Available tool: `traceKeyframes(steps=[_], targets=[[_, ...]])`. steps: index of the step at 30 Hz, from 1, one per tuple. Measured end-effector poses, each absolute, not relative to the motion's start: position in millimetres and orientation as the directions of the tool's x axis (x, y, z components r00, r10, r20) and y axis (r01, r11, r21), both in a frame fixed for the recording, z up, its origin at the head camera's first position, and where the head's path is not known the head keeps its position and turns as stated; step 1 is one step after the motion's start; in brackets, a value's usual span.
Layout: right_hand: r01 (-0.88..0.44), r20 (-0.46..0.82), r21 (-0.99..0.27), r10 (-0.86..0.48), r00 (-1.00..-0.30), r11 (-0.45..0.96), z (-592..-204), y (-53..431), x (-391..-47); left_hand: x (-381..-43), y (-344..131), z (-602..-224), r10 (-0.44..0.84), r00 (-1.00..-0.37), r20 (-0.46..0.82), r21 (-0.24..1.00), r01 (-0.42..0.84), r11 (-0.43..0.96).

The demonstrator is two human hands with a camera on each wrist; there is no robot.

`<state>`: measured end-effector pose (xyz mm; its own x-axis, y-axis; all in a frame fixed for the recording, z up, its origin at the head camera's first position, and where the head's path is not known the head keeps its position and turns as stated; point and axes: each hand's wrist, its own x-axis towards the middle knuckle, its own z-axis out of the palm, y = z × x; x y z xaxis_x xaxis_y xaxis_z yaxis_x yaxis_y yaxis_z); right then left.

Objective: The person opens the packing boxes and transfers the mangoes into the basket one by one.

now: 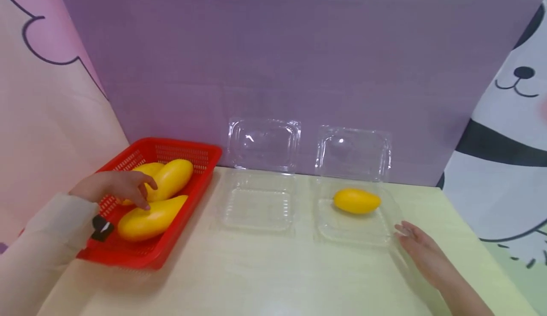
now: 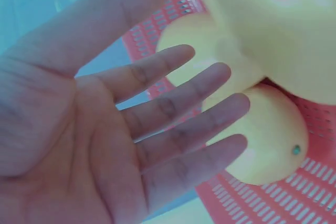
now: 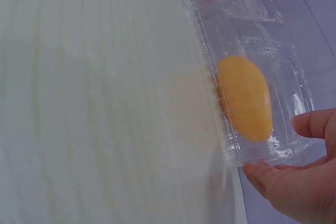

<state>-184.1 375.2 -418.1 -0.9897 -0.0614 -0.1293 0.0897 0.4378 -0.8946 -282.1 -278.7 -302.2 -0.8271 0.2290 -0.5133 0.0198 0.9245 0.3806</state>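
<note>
My left hand (image 1: pixel 124 187) is over the red basket, its fingers spread above the yellow mangoes. Closest to its fingertips is the front mango (image 1: pixel 149 218); whether they touch is unclear. Another mango (image 1: pixel 173 179) lies behind it, beside a partly covered mango (image 1: pixel 147 169). In the left wrist view the palm (image 2: pixel 94 145) faces the camera, holding nothing. My right hand (image 1: pixel 423 247) pinches the right side of a clear plastic container (image 1: pixel 354 237) between thumb and fingers. Inside that container lies one mango (image 3: pixel 245 98), and its lid (image 1: pixel 352 154) stands raised.
The red basket (image 1: pixel 188 226) stands at the table's left. Between it and the right container is a second clear container (image 1: pixel 256 211) with its lid (image 1: pixel 264 144) up against the purple backdrop (image 1: pixel 290 60). Bare pale tabletop (image 1: pixel 256 278) lies in front of the containers.
</note>
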Motion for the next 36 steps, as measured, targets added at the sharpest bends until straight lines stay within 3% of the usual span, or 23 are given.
traceKeyframes(steps=[10,20,36], targets=[[0.104,-0.143,-0.891,-0.057,-0.988,0.442,-418,377,-185,-283,-260,-291,0.31,-0.907,-0.284,0.367,0.196,0.909],[0.075,-0.113,-0.907,-0.066,-0.991,0.415,-422,376,-184,-280,-235,-292,0.282,-0.957,-0.069,0.348,0.242,0.906],[0.083,-0.117,-0.915,-0.061,-0.991,0.395,-426,379,-185,-281,-206,-275,0.22,-0.976,-0.003,0.461,0.194,0.866]])
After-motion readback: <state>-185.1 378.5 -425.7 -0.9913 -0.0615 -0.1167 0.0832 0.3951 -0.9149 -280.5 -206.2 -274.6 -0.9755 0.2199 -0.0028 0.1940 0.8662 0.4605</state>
